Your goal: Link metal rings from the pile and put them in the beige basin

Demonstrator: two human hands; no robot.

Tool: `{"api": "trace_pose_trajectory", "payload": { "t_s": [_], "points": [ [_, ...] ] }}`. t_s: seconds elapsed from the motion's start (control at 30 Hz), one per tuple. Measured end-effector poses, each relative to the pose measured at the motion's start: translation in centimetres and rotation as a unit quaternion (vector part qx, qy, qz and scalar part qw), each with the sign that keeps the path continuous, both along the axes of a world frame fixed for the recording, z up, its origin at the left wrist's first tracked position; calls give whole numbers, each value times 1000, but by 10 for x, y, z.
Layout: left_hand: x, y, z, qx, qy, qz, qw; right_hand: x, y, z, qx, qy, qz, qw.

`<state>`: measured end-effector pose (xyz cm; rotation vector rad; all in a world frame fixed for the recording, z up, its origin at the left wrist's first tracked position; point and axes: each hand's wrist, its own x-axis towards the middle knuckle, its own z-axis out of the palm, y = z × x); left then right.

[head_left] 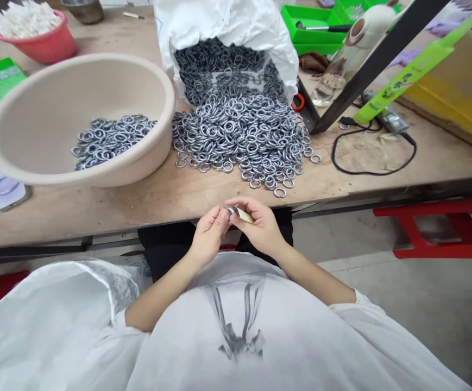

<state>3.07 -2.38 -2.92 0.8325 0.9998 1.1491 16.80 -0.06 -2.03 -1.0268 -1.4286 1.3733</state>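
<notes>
My left hand (210, 234) and my right hand (262, 227) meet just in front of the table's near edge. Between the left fingertips is a shiny metal ring (231, 209), partly covered by them. The right fingers are closed round a small pale, cream-coloured piece like a short handle (245, 216); its far end meets the ring and its kind is not clear. Beyond the hands lies a heap of grey metal rings (252, 136), spilling from a white sack (227, 21). More of these rings (111, 138) lie inside a large beige basin (56, 81) to the left.
A phone (5, 187) lies by the basin. Further back are a red bowl (44, 46) of white pieces and green trays (317, 38). On the right stand a slanted dark metal bar (366, 70), a bottle (337, 65), a black cable (366, 172) and a red stool (443, 228).
</notes>
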Motion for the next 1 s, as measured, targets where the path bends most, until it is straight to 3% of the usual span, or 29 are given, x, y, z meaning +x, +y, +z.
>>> {"api": "trace_pose_trajectory", "payload": {
  "t_s": [0.17, 0.3, 0.47, 0.67, 0.77, 0.87, 1.0],
  "points": [
    [-1, 0, 10, -92, -88, -32, 991, 4, 10, 0, 89, -96, -13, 991],
    [0, -1, 12, -102, -105, 5, 989, 4, 9, 2, 164, -183, -21, 969],
    [0, -2, 11, -114, -99, 7, 989, 6, 6, 2, 182, -195, -22, 964],
    [1, -1, 14, -132, -116, 50, 983, 10, -1, 1, 266, -326, 0, 907],
    [2, -1, 16, -137, -116, 51, 982, 7, -3, -3, 291, -344, -10, 893],
    [2, -4, 16, -131, -122, 21, 984, 8, 2, -7, 281, -327, -30, 902],
    [-1, -9, 18, -120, -122, -43, 984, 26, 17, -10, 209, -325, -136, 912]
  ]
}}
